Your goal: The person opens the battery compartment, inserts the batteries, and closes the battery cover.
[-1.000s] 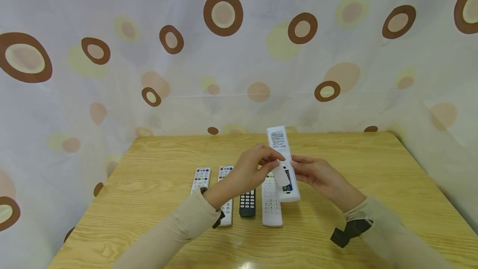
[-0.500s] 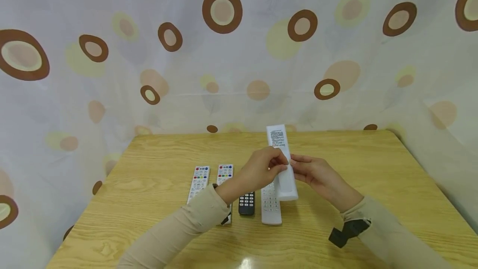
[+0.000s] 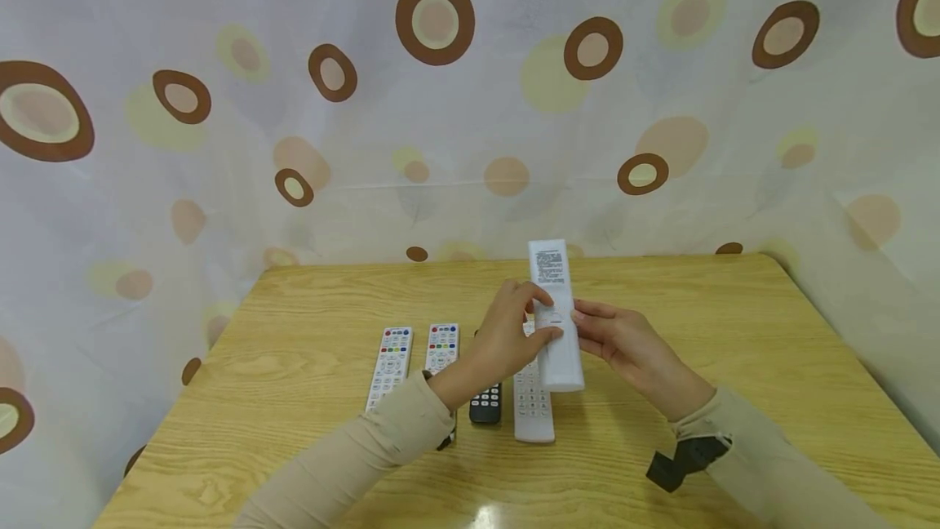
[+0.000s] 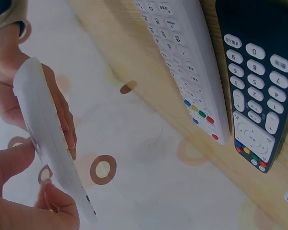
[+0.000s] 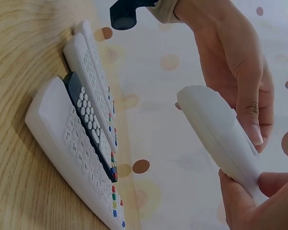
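A white remote control (image 3: 549, 258) is held above the table, its back with printed text turned up. The right hand (image 3: 630, 345) grips its right edge between thumb and fingers. Over the middle of the back, the left hand (image 3: 507, 333) touches with its thumb and index fingertip spread apart. The battery cover (image 3: 561, 366) lies over the compartment at the remote's lower end, and no battery shows. In the right wrist view, the left thumb (image 5: 252, 129) lies straight along the remote's back. The left wrist view shows the remote (image 4: 48, 120) edge-on between both hands.
Several remotes lie face up in a row on the wooden table (image 3: 294, 366): a white remote (image 3: 392, 362) at the left, a second white remote (image 3: 443, 345), a black remote (image 3: 485, 410) and a white remote (image 3: 534, 423) partly under the held one. A patterned curtain (image 3: 470, 137) hangs behind.
The left hand has brought the battery cover down over the open compartment, hiding the batteries. Its pinch on the cover has since loosened, with thumb and index finger spread. The right hand keeps its hold.
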